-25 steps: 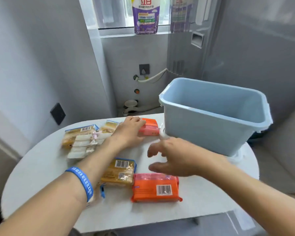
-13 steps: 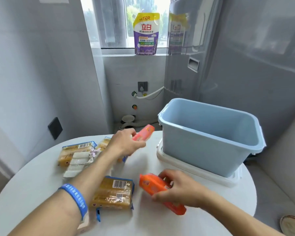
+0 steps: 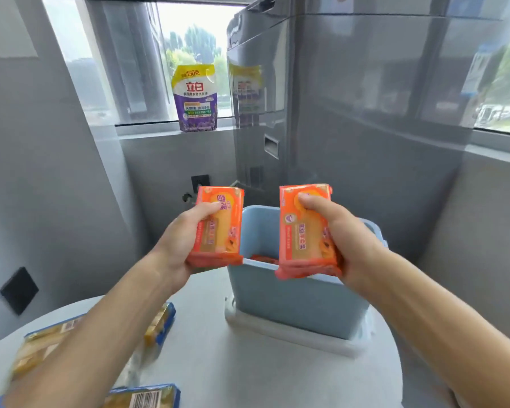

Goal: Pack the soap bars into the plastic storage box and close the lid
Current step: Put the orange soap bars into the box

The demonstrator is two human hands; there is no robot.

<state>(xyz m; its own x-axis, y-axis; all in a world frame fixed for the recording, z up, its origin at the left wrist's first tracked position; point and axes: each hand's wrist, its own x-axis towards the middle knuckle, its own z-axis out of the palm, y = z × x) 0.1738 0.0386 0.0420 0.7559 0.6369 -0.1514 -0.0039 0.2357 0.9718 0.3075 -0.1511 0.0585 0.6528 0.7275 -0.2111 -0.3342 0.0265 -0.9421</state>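
Grasping one orange soap pack (image 3: 217, 228) in the left hand (image 3: 180, 245) and another (image 3: 305, 231) in the right hand (image 3: 348, 240), both raised above the blue storage box (image 3: 295, 301). Packs appear firm, light, film-wrapped and likely slippery; edge grips suit.

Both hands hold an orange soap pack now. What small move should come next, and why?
Probably lower both packs into the blue box and let go. The left hand holds its pack just left of the rim; the right hand holds its pack over the opening. The box is open.
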